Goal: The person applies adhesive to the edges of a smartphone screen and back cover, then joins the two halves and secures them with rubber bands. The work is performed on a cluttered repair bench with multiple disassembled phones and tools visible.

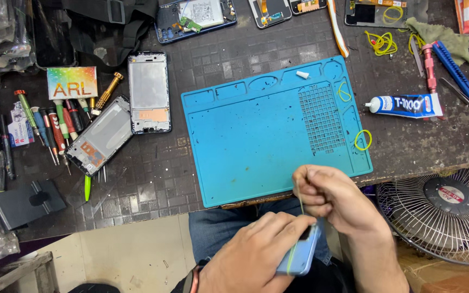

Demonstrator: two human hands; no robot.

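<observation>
Below the desk edge, my left hand (256, 252) grips a light-blue smartphone (303, 254) over my lap while my right hand (329, 198) pinches a yellow rubber band (301, 202) stretched around it. Ahead lie a blue repair mat (256, 135), glue tube (405, 105), phone frames (149, 91) and screwdrivers (50, 123); a fan (441, 214) stands right.

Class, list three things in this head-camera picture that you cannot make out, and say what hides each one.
1. Head view: the front of the light blue phone is hidden; the left hand wraps around it.
2. Head view: where the yellow rubber band ends is hidden inside the right hand.
3. Head view: the fan is cut off by the right edge.
4. Head view: the screwdriver tips are too small to tell apart.
</observation>
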